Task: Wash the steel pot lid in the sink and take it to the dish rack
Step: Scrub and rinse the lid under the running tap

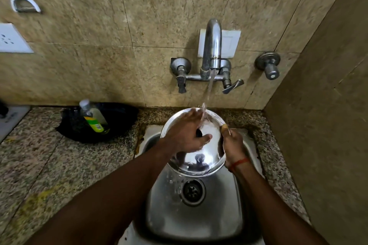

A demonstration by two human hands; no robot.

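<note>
The round steel pot lid (pixel 201 162) is held tilted over the steel sink (pixel 199 215), its shiny face toward me. Water from the tap (pixel 212 45) streams onto its upper edge. My right hand (pixel 232 145) grips the lid's right rim, thumb on the face. My left hand (pixel 186 133) lies flat across the lid's upper left, fingers spread and reaching into the stream. It partly covers a dark knob at the lid's centre. No dish rack is in view.
A black pan (pixel 75 125) holding a dish-soap bottle (pixel 92 116) sits on the granite counter (pixel 49 165) left of the sink. The tiled wall carries tap handles (pixel 181 77), a separate valve (pixel 268 65) and a socket (pixel 12 39). A side wall closes the right.
</note>
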